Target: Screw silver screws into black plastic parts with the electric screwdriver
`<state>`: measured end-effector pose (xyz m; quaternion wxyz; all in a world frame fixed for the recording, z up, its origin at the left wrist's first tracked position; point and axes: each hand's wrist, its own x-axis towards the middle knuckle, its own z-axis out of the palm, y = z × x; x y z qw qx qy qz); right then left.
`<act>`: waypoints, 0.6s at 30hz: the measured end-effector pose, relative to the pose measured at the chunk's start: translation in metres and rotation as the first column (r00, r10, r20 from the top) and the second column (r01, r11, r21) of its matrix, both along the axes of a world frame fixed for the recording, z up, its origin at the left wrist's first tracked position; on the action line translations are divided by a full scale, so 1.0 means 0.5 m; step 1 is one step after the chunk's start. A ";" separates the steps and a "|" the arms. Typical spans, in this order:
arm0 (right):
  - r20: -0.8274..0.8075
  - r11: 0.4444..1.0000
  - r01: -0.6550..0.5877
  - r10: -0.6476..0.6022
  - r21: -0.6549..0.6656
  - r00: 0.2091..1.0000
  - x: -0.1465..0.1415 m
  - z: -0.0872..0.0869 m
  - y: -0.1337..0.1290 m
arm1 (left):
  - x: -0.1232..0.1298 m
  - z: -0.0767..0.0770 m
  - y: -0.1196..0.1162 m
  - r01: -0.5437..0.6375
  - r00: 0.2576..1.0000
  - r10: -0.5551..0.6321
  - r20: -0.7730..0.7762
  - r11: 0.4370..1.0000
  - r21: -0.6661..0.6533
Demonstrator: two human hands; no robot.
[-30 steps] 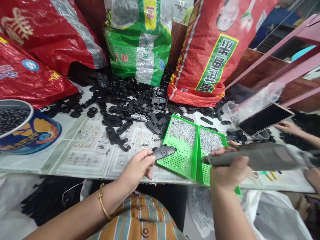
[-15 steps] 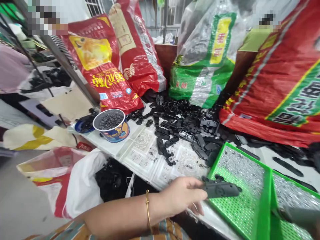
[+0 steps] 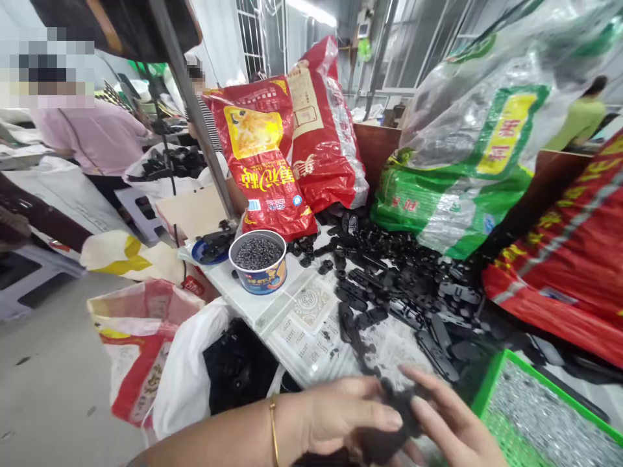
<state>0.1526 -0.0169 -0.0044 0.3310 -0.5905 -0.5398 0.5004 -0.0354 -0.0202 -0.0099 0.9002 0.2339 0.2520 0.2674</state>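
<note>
A black plastic part (image 3: 387,428), blurred by motion, is between my two hands at the bottom of the head view. My left hand (image 3: 341,415), with a gold bracelet on its wrist, grips the part between thumb and fingers. My right hand (image 3: 450,418) touches the part's right side with its fingertips, its fingers somewhat spread. Many black parts (image 3: 379,272) lie heaped on the table (image 3: 277,331) beyond my hands. To the right stands a green basket (image 3: 491,383) with small clear pieces.
A tub (image 3: 263,279) of small black pieces and a blue dish (image 3: 199,253) stand at the table's left. Red bags (image 3: 272,214), a green-and-clear bag (image 3: 413,201) and another red bag (image 3: 574,259) line the back. Below left sits a white sack (image 3: 189,363). People are behind.
The view has swung left and up. The black part has turned and moved away from the basket, and my right hand has come over from the basket to touch it.
</note>
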 end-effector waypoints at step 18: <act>0.837 0.552 -0.760 0.187 0.343 0.514 -0.281 -0.045 0.355 | -0.217 -0.033 0.071 -0.657 0.754 0.633 -0.176 0.732 -0.181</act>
